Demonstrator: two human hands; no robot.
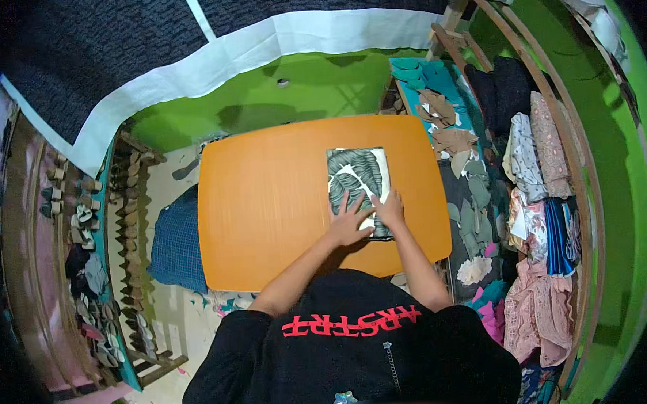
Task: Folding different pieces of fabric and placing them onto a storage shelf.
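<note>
Orange tabletop bears, right of centre, a folded leaf-print cloth; the left hand lies on it, fingers spread, gripping nothing; the right hand touches its right edge, fingers close together, any pinch indiscernible.

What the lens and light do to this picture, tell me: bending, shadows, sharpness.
Head view: fisheye bending, with the table's edges bowed and the right-hand rails strongly curved; head view: corners fall to black; head view: soft shadows on the green wall; head view: patterned cloth, left hand and right hand fairly clear.
</note>
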